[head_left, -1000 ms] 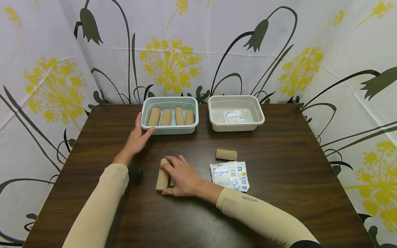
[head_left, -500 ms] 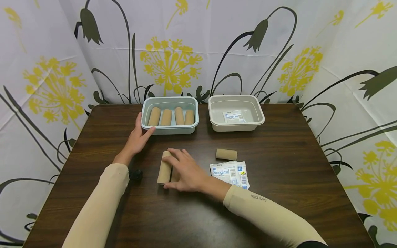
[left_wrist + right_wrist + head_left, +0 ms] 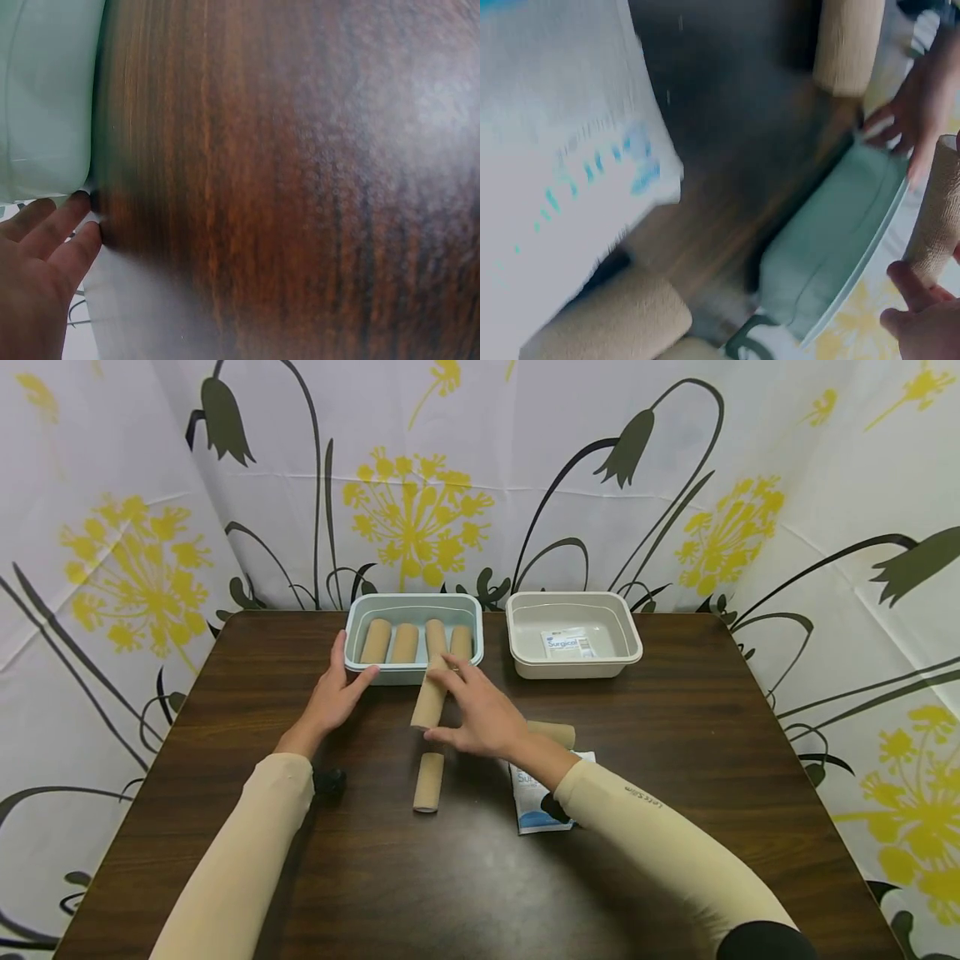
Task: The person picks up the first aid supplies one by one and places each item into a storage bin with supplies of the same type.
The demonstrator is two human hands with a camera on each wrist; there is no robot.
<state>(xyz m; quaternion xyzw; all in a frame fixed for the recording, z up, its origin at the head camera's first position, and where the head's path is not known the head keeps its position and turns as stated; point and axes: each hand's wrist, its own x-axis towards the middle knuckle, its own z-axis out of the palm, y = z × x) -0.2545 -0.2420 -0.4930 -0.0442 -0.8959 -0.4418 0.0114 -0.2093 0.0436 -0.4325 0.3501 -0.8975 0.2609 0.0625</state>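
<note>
In the head view my right hand (image 3: 487, 714) pinches a brown cardboard tube (image 3: 429, 700) between thumb and fingers. The tube is tilted, its upper end overlapping the front rim of the light-blue bin (image 3: 405, 677). My left hand (image 3: 327, 700) rests against that bin's left end, thumb at the front corner and fingers along the side. The left wrist view shows these fingers (image 3: 56, 232) fairly straight beside the bin wall. Several cardboard tubes (image 3: 405, 644) lie inside the bin. Another tube (image 3: 428, 783) lies on the table below my right hand.
A beige bin (image 3: 573, 669) stands right of the blue one, holding a white packet (image 3: 567, 643) marked "Surgical". A second white packet (image 3: 536, 806) and a cardboard tube (image 3: 555, 733) lie partly behind my right forearm. A patterned curtain (image 3: 480, 468) hangs behind the table.
My right hand has lifted one tube from beside the other and carried it forward and right to the blue bin's front. My left hand stays at the bin.
</note>
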